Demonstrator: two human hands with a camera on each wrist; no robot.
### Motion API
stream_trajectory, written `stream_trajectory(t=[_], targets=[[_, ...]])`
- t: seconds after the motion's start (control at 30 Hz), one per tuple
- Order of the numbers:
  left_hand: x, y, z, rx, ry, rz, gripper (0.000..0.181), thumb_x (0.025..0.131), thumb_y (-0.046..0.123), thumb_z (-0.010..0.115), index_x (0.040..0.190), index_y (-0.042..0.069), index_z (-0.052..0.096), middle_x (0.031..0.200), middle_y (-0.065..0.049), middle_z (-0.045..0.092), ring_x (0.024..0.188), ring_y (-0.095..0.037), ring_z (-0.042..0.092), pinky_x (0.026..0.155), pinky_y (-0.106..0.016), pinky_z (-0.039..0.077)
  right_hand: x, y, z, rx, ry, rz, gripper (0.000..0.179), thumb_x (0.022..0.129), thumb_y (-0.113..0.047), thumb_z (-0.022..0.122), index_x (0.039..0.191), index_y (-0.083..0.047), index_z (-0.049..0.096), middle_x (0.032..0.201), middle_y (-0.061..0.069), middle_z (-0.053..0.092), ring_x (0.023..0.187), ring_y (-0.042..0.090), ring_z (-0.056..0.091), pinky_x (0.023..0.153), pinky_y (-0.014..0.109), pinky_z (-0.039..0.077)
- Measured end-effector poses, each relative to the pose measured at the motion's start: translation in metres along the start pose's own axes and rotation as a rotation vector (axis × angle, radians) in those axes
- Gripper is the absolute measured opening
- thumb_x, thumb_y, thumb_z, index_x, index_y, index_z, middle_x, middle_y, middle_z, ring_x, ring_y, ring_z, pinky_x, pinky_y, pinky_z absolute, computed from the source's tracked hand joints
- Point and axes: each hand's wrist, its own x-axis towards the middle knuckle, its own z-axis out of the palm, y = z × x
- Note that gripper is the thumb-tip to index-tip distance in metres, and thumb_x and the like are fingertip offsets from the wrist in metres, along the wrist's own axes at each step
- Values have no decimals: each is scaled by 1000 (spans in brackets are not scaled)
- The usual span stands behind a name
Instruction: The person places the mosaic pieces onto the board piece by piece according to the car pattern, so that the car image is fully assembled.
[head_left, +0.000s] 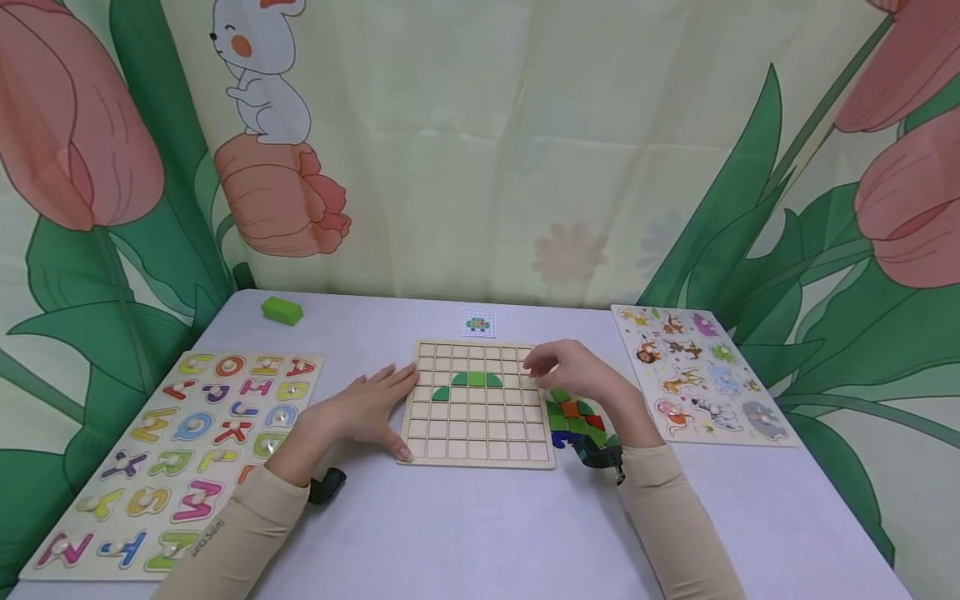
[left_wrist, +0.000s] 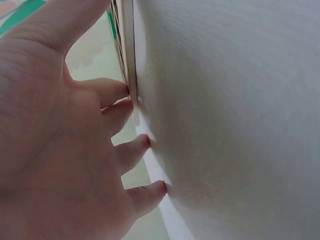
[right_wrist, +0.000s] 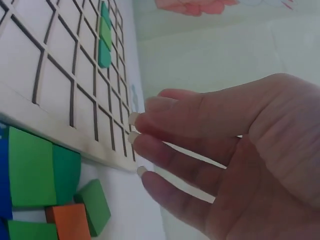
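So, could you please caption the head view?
Left hand touches a pale, flat wooden grid board bearing small green pieces; right hand nearby.

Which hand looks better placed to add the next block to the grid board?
Probably the right hand: it is close to the loose blocks beside the grid board, while the left hand touches the board's left edge, fingers spread.

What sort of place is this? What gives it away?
Likely a children's play or learning corner, possibly staged: large cartoon backdrop, colourful alphabet board and wooden grid board.
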Motion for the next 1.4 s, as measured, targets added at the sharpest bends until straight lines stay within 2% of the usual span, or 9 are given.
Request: stream_trajectory(t=[0.17,0.33,0.47,0.6,1.0,1.23,1.4], targets=[[1,0,0,2,3,-2,128,60,66,84,159,11,24,169,-5,14,155,-38,12,119,-68,16,-2,12,-5,5,8,39,28,85,0,67,112,-4,71,103,11,72,93,21,63,83,36,56],[1,0,1,4,1,-4,128,60,66,84,159,11,23,169,-5,14,155,-38,11,119,-68,16,-2,29,-7,8,-14,117,29,83,1,68,110,-6,71,103,9,71,91,21,61,84,35,54],[0,0,1,2,-2,-3,128,60,67,84,159,12,23,169,-5,13,155,-37,11,119,-68,16,-3,38,-8,-9,-42,151,24,80,4,70,101,-7,71,95,8,69,86,20,57,78,31,51],[0,1,0,-6,-2,3,128,60,67,83,159,12,23,169,-5,13,156,-37,10,119,-67,15,-2,41,-7,-38,-65,146,22,78,6,70,93,-9,70,89,5,64,83,21,53,75,30,47],[0,0,0,-4,12,15,128,60,65,85,158,10,24,168,-7,15,155,-39,12,118,-69,16,-2,46,-3,33,-31,145,20,80,2,70,98,-6,69,88,7,62,81,21,53,73,31,48],[-2,4,-3,-14,5,4,127,60,63,86,158,10,24,168,-7,15,155,-38,11,119,-68,16,0,51,-4,19,-62,111,24,79,1,73,101,-6,69,92,8,61,88,21,50,79,31,45],[-2,4,-3,-12,8,3,127,60,64,85,158,10,25,168,-7,15,155,-39,12,119,-68,16,1,52,-1,13,-44,126,25,78,2,70,100,-9,69,89,7,60,84,21,51,74,31,46]])
